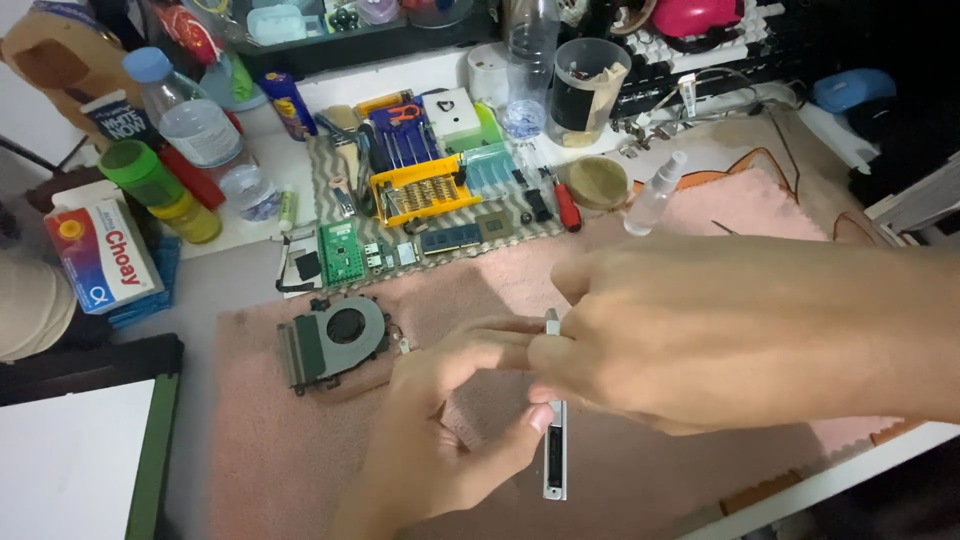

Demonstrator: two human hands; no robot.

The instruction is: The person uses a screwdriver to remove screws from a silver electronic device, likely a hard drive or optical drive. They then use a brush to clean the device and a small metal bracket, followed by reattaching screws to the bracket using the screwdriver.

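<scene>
Both hands meet over a pink cloth mat (290,450). My left hand (445,430) comes up from the bottom and pinches a narrow grey metal strip (554,460) that stands roughly upright. My right hand (660,330) reaches in from the right and grips the same strip near its top end (551,320). The middle of the strip is hidden behind my fingers. A grey laptop cooling fan (335,338) lies on the mat to the left of my hands.
Behind the mat lie a green circuit board (340,252), a yellow screwdriver bit set (420,185), a red-handled screwdriver (566,207) and a small spray bottle (652,195). Water bottles (195,125), boxes and jars crowd the left. A white sheet (70,465) sits at bottom left.
</scene>
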